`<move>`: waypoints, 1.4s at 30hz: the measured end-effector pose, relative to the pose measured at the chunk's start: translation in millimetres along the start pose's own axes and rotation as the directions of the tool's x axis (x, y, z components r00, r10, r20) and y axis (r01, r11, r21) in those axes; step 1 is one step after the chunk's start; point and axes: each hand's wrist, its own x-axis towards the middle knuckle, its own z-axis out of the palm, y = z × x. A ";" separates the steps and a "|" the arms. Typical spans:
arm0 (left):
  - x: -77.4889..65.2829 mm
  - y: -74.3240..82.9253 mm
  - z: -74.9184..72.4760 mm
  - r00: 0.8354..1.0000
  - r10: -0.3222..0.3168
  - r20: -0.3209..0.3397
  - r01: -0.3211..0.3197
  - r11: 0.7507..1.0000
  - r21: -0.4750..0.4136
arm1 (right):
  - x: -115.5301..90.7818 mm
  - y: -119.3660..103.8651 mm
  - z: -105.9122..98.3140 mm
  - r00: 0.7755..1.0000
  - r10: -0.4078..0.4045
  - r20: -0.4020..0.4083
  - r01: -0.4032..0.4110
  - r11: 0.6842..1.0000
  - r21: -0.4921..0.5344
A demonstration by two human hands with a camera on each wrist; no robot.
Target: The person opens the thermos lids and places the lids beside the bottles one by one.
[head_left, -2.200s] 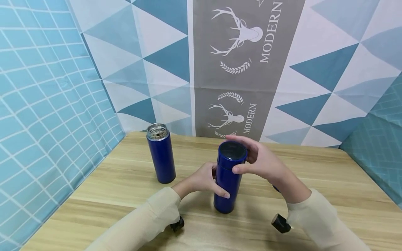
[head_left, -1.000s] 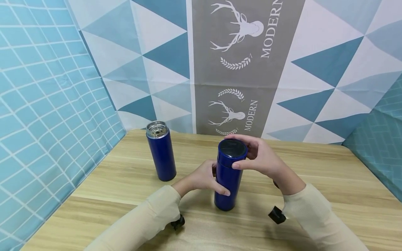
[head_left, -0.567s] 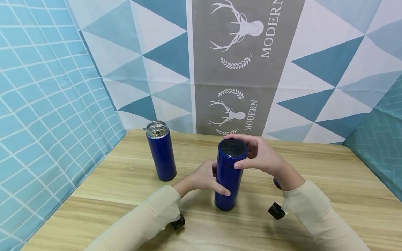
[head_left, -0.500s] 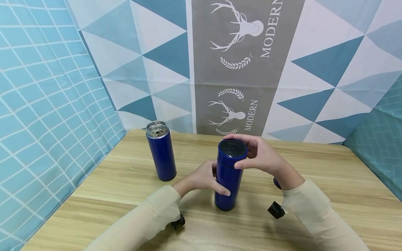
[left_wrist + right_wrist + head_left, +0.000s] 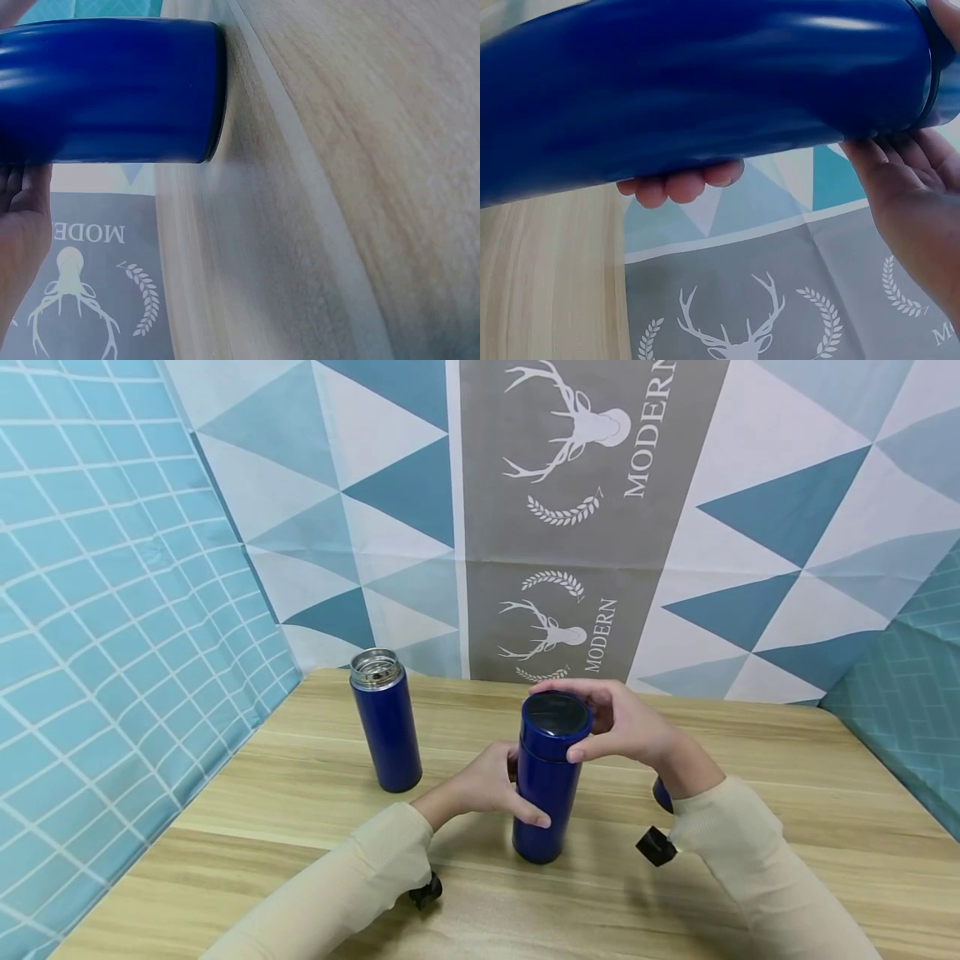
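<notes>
A tall dark-blue thermos (image 5: 546, 787) stands upright on the wooden table (image 5: 465, 902). My left hand (image 5: 483, 787) grips its body, thumb across the front; in the right wrist view, the left fingertips (image 5: 682, 187) show on the far side. Around the blue lid (image 5: 551, 745) with its glossy black top, my right hand (image 5: 630, 727) has its fingers curled, thumb at the lid's lower edge. The lid sits on the body with a thin seam between them. In the left wrist view, the thermos base (image 5: 214, 90) lies at the tabletop.
A second blue thermos (image 5: 390, 735) stands lidless at the back left, its steel mouth (image 5: 377, 668) uncovered. Partly hidden behind my right wrist lies a small dark-blue piece (image 5: 662, 793). Black wrist mounts (image 5: 657, 846) hang under both sleeves. Patterned cloth walls (image 5: 405, 527) border the table.
My right hand has turned slightly on the lid, its thumb shifting right and its forearm inward. More of the blue piece behind that wrist shows. My left hand keeps its grip on the thermos.
</notes>
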 end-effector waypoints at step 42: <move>0.0 -1.2 2.8 1.000 0.023 -0.009 -0.022 1.000 0.010 | -4.7 -10.8 15.9 0.997 -0.029 -0.068 0.025 0.998 -0.063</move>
